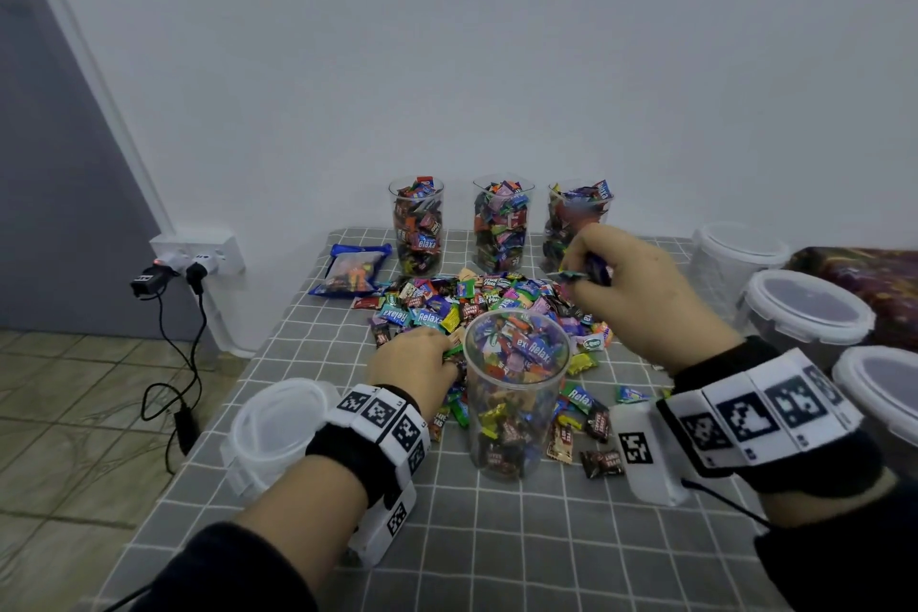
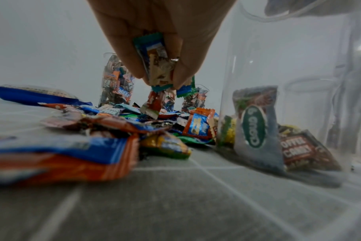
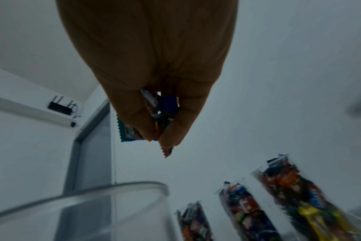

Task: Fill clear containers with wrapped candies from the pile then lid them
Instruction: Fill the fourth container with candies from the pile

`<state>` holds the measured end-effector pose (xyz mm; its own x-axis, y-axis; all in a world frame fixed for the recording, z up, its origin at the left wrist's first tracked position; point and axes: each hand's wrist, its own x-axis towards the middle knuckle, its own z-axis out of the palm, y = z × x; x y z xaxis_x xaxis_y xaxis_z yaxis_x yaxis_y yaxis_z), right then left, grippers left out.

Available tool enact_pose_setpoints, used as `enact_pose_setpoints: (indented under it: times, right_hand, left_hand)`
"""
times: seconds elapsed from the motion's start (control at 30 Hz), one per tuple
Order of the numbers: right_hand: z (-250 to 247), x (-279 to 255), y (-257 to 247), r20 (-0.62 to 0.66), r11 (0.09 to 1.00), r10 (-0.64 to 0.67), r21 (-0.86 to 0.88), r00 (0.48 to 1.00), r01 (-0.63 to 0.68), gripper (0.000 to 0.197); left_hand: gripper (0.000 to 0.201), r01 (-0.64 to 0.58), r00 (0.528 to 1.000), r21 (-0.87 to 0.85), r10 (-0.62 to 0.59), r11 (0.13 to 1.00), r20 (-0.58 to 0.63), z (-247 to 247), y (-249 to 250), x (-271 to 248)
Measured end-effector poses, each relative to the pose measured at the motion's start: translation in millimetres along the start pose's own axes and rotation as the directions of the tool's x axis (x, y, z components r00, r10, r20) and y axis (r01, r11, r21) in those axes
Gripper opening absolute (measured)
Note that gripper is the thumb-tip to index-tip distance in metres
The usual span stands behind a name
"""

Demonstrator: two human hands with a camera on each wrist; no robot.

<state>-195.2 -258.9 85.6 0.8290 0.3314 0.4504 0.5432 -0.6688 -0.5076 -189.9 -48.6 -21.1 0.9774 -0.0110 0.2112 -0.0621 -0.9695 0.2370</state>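
Note:
A tall clear container (image 1: 514,393), partly filled with wrapped candies, stands open in front of the candy pile (image 1: 477,301). My left hand (image 1: 415,370) sits low at the pile's left edge, just left of the container, pinching a few wrapped candies (image 2: 157,65). My right hand (image 1: 641,293) is raised above the pile's right side, beyond the container's rim (image 3: 89,194), gripping a small bunch of candies (image 3: 163,114). Three full clear containers (image 1: 501,224) stand open in a row at the back.
A blue candy bag (image 1: 350,271) lies left of the pile. A white-rimmed tub (image 1: 275,427) sits at the table's left edge; several lidded tubs (image 1: 807,308) line the right side. Loose candies (image 1: 601,462) lie right of the container. A socket with cables (image 1: 193,263) hangs at left.

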Motion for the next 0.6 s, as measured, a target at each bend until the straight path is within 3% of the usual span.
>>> enact_pose_setpoints:
  times: [0.23, 0.4, 0.6]
  right_hand:
    - [23, -15, -20, 0.159, 0.986, -0.159, -0.018, 0.974, 0.163, 0.012]
    - [32, -18, -17, 0.169, 0.982, -0.169, -0.052, 0.971, 0.180, 0.009]
    - [31, -24, -20, 0.143, 0.992, -0.125, 0.030, 0.982, 0.122, 0.041]
  left_hand:
    - [0.025, -0.007, 1.000, -0.011, 0.007, 1.000, 0.012, 0, 1, 1]
    - [0.025, -0.014, 0.999, 0.000, 0.014, 1.000, 0.032, -1, 1, 0]
    - [0.022, -0.014, 0.999, -0.006, 0.015, 1.000, 0.033, 1, 2, 1]
